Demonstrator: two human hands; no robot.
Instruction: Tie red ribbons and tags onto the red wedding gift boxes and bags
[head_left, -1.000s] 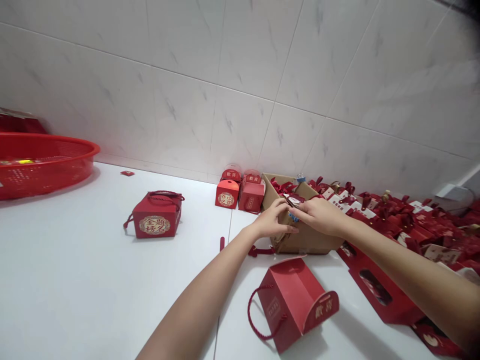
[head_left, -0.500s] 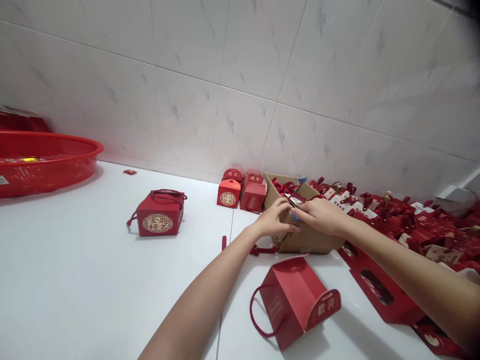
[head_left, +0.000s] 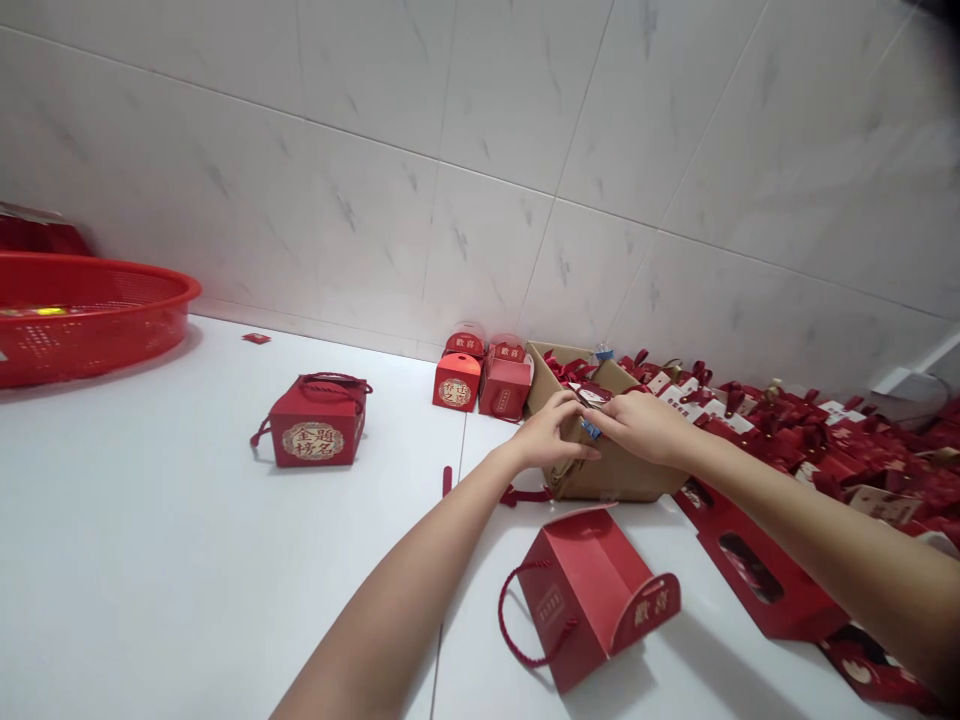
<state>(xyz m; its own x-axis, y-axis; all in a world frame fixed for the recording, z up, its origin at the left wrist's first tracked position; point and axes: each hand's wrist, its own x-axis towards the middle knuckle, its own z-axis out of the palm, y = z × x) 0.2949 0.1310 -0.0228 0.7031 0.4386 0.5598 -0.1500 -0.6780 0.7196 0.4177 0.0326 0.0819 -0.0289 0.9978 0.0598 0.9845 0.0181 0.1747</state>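
Observation:
Both my hands meet over the near rim of a brown cardboard box (head_left: pixel 609 478) that holds red ribbons and tags. My left hand (head_left: pixel 551 433) is curled closed and my right hand (head_left: pixel 637 428) is closed in a pinch. Between their fingertips sits a small item with a blue part (head_left: pixel 590 431), too small to name. In front of the box, nearer me, an open red gift box (head_left: pixel 592 590) with a cord handle lies tipped on the white surface.
A closed red gift box (head_left: pixel 315 433) stands alone at the left. Two small red boxes (head_left: pixel 484 380) sit by the tiled wall. A red plastic basket (head_left: pixel 82 315) is at the far left. Several red boxes and tags (head_left: pixel 840 445) are heaped at the right.
Almost nothing differs; my hands stay together at the cardboard box's rim, and the view has shifted slightly.

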